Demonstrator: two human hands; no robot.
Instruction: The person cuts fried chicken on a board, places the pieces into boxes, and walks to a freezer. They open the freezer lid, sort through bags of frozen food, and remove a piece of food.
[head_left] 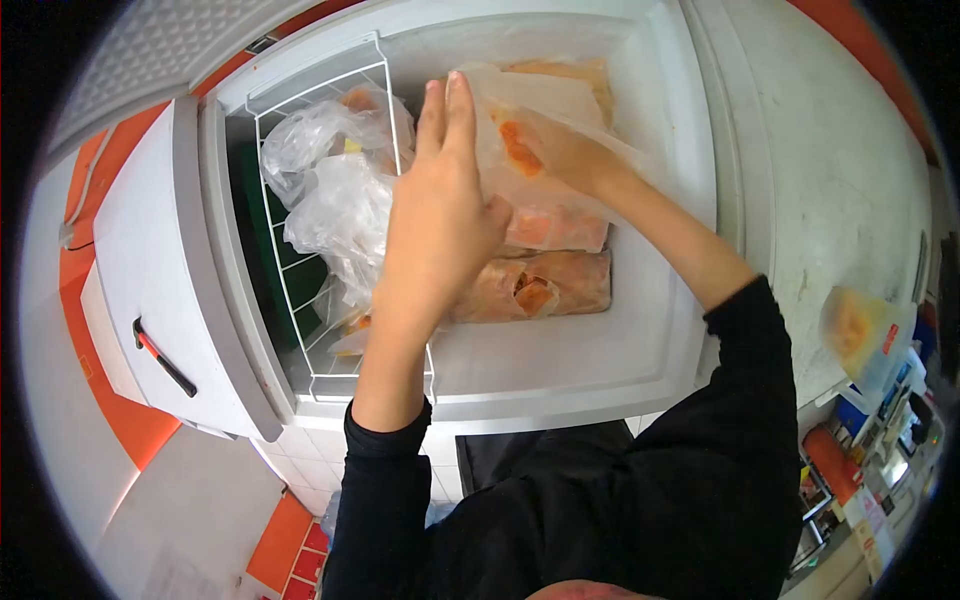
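Observation:
My left hand [445, 200] is over the chest freezer, fingers stretched out and thumb apart, beside the edge of a translucent plastic bag [560, 95]. My right hand [565, 155] reaches in from the right and shows through the bag's film, which hides its fingers. An orange patch of food [520, 148] shows at that hand. Below lie a pinkish wrapped pack [555, 228] and a brown wrapped pack [575, 282] with a torn hole in its film. Left of my left hand, a white wire basket [290, 235] holds crumpled clear bags [345, 205].
The freezer's white rim [540, 405] runs along the near side. A pale worktop [810, 180] lies right, with a bag of yellowish food [855, 325] on it. To the left, a white surface [180, 270] carries a red-and-black handled tool [163, 357].

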